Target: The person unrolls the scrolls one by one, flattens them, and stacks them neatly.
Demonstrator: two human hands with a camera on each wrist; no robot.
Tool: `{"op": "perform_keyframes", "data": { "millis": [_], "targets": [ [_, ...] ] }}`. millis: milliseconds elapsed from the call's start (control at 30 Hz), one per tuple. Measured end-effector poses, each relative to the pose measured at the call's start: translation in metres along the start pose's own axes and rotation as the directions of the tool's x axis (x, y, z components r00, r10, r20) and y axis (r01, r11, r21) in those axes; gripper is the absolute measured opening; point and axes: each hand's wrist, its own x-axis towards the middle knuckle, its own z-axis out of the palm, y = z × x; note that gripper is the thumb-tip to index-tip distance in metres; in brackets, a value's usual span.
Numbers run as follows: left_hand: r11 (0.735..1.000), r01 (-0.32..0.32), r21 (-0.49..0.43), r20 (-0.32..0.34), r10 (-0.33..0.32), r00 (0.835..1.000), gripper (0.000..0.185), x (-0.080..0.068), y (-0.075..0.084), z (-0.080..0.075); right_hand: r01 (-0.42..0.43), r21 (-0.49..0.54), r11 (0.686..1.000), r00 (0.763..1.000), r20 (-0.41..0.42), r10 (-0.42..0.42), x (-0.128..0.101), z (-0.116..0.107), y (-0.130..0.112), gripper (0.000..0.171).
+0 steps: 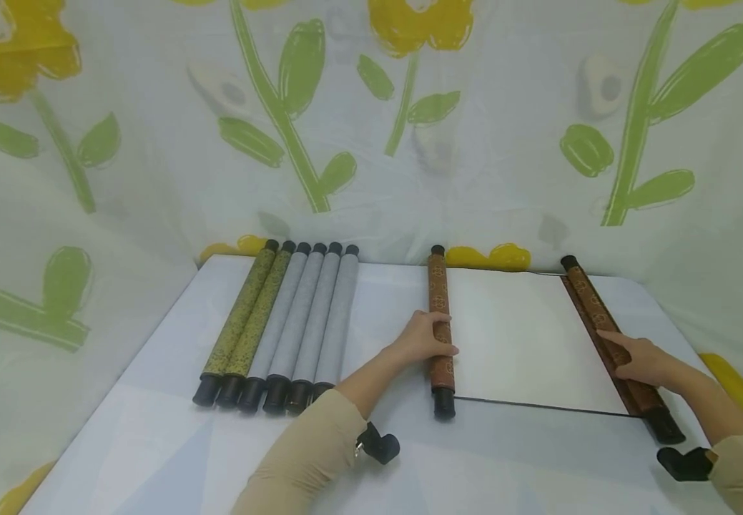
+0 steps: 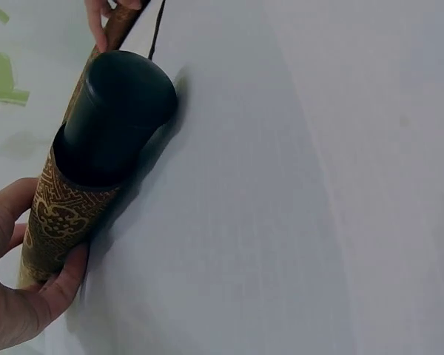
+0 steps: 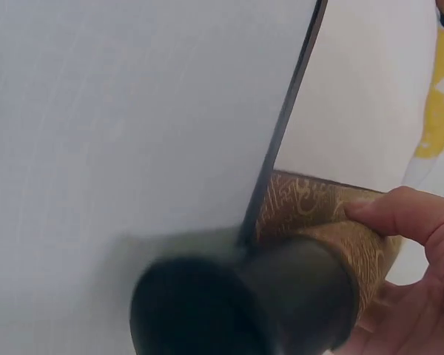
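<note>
White desk (image 1: 152, 429) is carrying a half-unrolled white paper scroll with brown patterned rollers (image 1: 513, 336) at centre right; six rolled green and grey scrolls (image 1: 281, 322) are lying centre left. Left hand (image 1: 424, 337) is gripping the left roller, right hand (image 1: 638, 360) gripping the right roller.

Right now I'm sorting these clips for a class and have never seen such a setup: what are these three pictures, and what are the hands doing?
No machine here: a person works with bare hands and wears three cameras. The wide picture comes from the head, the two close ones from the wrists.

On the white table lies an open scroll, its blank sheet spread between two brown patterned rollers. The left hand grips the left roller; the left wrist view shows its black end cap. The right hand rests on the right roller, thumb pressed to it in the right wrist view.

Six rolled scrolls lie side by side further left, two green and four grey.
</note>
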Motion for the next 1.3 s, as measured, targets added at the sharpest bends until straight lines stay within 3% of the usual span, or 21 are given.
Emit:
{"op": "perform_keyframes", "data": {
  "millis": [200, 367, 633, 833, 1100, 1300],
  "targets": [
    [1.000, 0.017, -0.019, 0.008, -0.017, 1.000, 0.060, 0.002, 0.007, 0.005, -0.003, -0.025, 1.000, 1.000, -0.028, 0.003, -0.002, -0.003, 0.008, 0.068],
    [0.999, 0.038, 0.026, 0.011, -0.038, 0.999, 0.048, 0.000, 0.008, 0.007, -0.008, -0.046, 0.999, 0.999, -0.044, 0.006, -0.001, 0.000, 0.013, 0.068],
    [0.996, 0.061, 0.066, -0.031, -0.059, 0.998, 0.041, -0.006, 0.007, 0.007, -0.001, -0.073, 0.997, 0.996, -0.089, -0.005, -0.001, 0.001, 0.019, 0.067],
    [0.996, 0.057, 0.074, -0.056, -0.053, 0.997, 0.051, -0.012, 0.004, 0.004, 0.016, -0.080, 0.997, 0.994, -0.103, -0.025, -0.001, -0.001, 0.022, 0.073],
    [0.997, 0.069, 0.044, -0.081, -0.065, 0.995, 0.050, -0.011, 0.000, 0.000, 0.007, -0.046, 0.999, 0.995, -0.101, -0.012, -0.001, 0.000, 0.023, 0.071],
    [0.998, 0.055, -0.003, -0.063, -0.056, 0.996, 0.045, -0.010, -0.004, -0.002, -0.010, -0.031, 0.999, 0.996, -0.087, 0.007, -0.003, 0.000, 0.025, 0.065]
  ]
}}
